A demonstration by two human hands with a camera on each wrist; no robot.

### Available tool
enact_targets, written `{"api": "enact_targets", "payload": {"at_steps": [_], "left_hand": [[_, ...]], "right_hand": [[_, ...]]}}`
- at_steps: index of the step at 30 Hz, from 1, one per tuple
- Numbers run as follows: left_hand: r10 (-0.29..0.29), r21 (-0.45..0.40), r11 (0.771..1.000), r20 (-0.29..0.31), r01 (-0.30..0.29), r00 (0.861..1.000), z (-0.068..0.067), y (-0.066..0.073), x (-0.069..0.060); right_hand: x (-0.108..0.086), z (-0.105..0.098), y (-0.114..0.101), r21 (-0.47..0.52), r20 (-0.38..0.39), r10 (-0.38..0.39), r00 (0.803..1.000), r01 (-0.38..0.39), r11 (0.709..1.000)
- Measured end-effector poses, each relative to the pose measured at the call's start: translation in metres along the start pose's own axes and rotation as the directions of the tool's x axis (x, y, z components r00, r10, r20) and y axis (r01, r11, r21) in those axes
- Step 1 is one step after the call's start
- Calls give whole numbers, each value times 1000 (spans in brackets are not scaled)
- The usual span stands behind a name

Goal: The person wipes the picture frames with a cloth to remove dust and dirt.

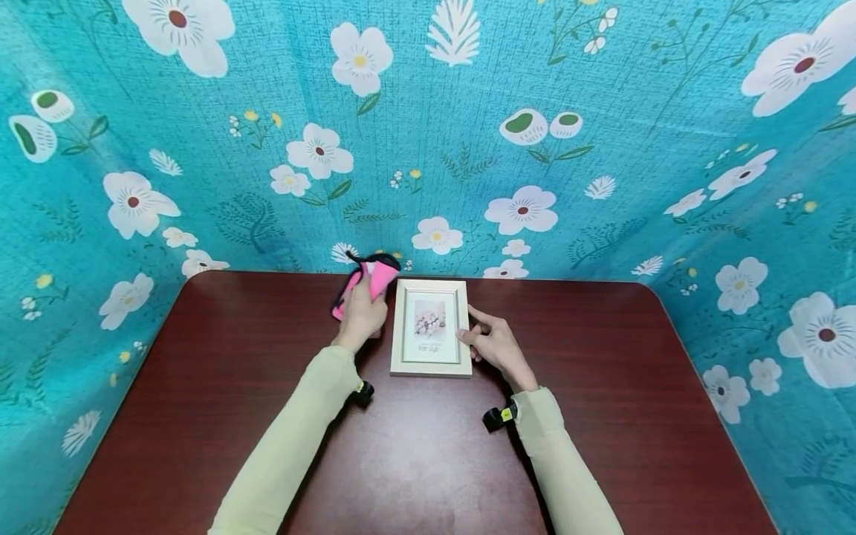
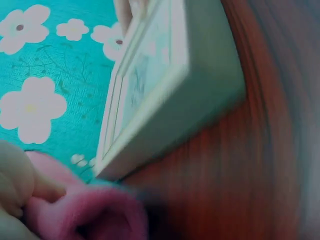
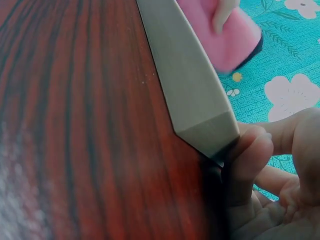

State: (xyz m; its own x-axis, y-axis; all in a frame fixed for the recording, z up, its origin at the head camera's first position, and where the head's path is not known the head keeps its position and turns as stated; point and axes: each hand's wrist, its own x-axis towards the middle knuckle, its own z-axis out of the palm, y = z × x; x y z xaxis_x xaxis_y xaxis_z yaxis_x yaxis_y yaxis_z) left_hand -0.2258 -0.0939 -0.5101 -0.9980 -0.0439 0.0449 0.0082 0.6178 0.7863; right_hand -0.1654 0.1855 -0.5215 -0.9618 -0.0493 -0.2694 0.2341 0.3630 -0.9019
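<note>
A cream picture frame (image 1: 397, 327) with a floral picture stands on the dark red table, its front toward the head view. At its right edge the right hand (image 1: 496, 343) grips the side, thumb on the front; the right wrist view shows those fingers (image 3: 250, 155) at the frame's corner. Left of the frame, the left hand (image 1: 362, 316) holds a pink cloth item (image 1: 381, 276) with black trim. In the left wrist view the pink item (image 2: 90, 210) is bunched under the fingers, close to the picture frame (image 2: 150, 125).
The dark red wooden table (image 1: 428, 453) ends at a turquoise curtain (image 1: 428, 148) with white flowers, which hangs behind it and along both sides. Black cameras are strapped at both wrists.
</note>
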Motion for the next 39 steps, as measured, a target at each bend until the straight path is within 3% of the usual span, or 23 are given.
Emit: {"api": "enact_targets", "payload": {"at_steps": [4,16,20,26,32,39], "left_hand": [[-83,-83,992,127,94,988,1,21,-11],[-118,-83,988,147,131,982,2,19,-17],[-108,-72,990,143,119,984,0,17,-20],[-89,-38,995,123,94,988,5,-2,-21],[-67,-54,996,150,76,986,3,-7,-35],[2,-78,997,111,7,994,3,-19,-51]], "right_hand": [[1,0,2,-10,-2,-11,1000,11,1000],[2,1,3,-14,1,-26,1000,26,1000],[3,1,2,-14,-3,-28,1000,28,1000],[3,1,2,-9,-4,-17,1000,17,1000],[3,0,2,-17,0,-9,1000,9,1000],[4,2,2,-17,-6,-16,1000,16,1000]]}}
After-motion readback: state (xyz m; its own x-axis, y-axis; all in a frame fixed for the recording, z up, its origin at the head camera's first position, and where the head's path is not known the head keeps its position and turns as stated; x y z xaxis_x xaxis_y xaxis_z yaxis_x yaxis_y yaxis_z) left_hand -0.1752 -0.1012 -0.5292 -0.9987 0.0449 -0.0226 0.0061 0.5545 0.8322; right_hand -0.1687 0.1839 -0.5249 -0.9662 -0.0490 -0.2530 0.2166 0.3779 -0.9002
